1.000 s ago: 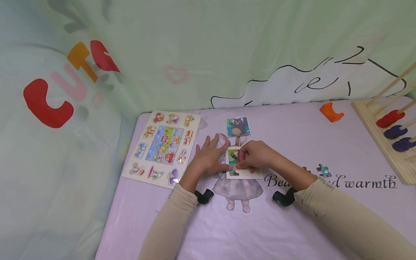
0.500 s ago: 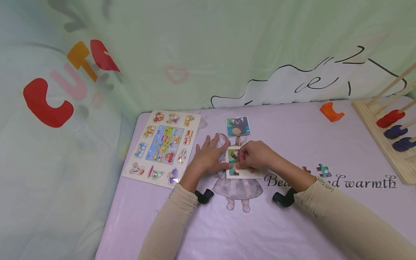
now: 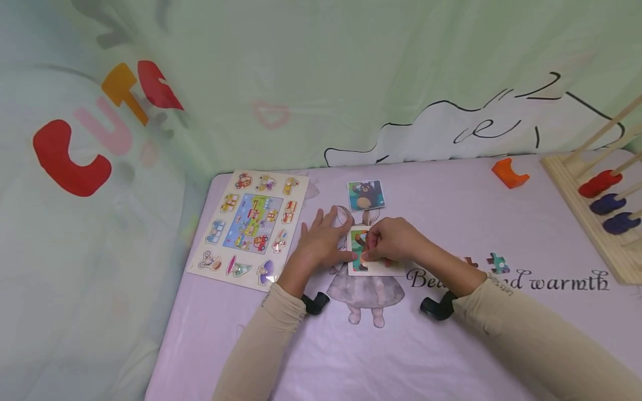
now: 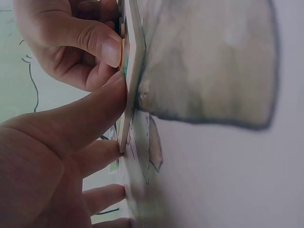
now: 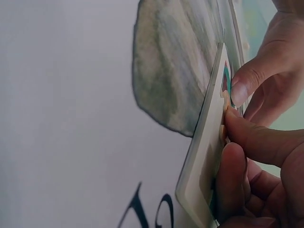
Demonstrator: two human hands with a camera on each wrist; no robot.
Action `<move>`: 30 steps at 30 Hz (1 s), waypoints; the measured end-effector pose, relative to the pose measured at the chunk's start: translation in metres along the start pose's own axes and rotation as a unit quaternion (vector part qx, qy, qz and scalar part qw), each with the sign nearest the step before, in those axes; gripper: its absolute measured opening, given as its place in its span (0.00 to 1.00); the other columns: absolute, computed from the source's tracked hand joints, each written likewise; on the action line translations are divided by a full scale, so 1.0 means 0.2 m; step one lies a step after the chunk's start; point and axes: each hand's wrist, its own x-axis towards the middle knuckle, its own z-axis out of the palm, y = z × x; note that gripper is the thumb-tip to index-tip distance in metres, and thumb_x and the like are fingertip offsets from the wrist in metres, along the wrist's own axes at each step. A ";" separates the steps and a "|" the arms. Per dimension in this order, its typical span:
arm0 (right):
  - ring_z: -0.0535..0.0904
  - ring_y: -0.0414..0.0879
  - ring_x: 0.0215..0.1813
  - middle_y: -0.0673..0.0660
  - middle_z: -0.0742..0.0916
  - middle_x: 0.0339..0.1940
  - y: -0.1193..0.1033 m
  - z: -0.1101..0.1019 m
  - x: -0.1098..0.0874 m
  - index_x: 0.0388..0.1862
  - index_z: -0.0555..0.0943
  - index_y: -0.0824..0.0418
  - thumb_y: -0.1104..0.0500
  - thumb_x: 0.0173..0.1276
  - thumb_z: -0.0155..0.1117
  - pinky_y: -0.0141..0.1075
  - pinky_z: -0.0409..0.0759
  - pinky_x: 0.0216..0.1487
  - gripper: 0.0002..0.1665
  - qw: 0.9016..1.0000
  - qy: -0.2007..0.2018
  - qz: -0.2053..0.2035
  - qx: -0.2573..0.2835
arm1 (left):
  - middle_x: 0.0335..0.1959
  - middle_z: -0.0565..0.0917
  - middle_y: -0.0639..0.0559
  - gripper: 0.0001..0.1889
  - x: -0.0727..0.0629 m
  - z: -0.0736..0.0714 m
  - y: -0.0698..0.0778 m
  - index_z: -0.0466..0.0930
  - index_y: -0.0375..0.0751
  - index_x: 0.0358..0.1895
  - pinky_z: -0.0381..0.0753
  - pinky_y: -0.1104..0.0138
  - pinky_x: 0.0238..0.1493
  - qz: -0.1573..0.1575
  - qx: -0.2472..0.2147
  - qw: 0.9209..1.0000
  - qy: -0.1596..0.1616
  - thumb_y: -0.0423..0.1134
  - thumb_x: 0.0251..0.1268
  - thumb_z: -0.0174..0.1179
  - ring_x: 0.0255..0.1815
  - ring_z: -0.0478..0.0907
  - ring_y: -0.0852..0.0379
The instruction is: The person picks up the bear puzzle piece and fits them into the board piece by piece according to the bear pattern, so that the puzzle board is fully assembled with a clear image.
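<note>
A small wooden jigsaw tray lies under both hands, its left part filled with a coloured bear picture and its right part bare. My left hand rests at its left side with fingers spread, the thumb straight and pressing on the picture near the edge. With bent thumb and fingers, my right hand pinches a puzzle piece low over the tray; the fingers hide most of it. Just above the tray lies a square bear card.
Two loose puzzle pieces, one teal and one reddish brown, lie right of the right hand. A vehicle peg puzzle is at left. An orange arch block and a wooden bead frame stand at right.
Both hands keep their places on the tray, with hardly any movement of the fingers. The whole head view has shifted very slightly.
</note>
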 end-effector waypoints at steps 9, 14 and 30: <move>0.78 0.43 0.18 0.49 0.83 0.20 0.00 0.00 0.00 0.23 0.81 0.56 0.51 0.61 0.78 0.34 0.69 0.26 0.16 1.000 -0.001 0.005 -0.004 | 0.87 0.42 0.49 0.45 0.00 0.00 0.00 0.53 0.66 0.82 0.46 0.33 0.78 -0.001 0.001 1.000 -0.001 0.62 0.65 0.65 0.86 0.35 0.40; 0.79 0.44 0.19 0.49 0.84 0.21 0.01 0.00 0.00 0.23 0.80 0.56 0.51 0.61 0.77 0.35 0.70 0.27 0.16 1.000 -0.009 -0.003 0.002 | 0.87 0.41 0.49 0.44 0.00 0.00 0.00 0.53 0.66 0.82 0.46 0.33 0.78 0.000 0.004 1.000 -0.002 0.62 0.65 0.65 0.86 0.35 0.40; 0.79 0.44 0.24 0.52 0.84 0.22 0.13 -0.08 -0.06 0.36 0.85 0.56 0.51 0.67 0.72 0.38 0.74 0.38 0.10 0.997 -0.028 -0.041 0.061 | 0.87 0.40 0.49 0.44 0.01 0.01 -0.01 0.53 0.66 0.82 0.45 0.34 0.78 0.000 -0.001 1.000 -0.001 0.63 0.65 0.64 0.86 0.35 0.40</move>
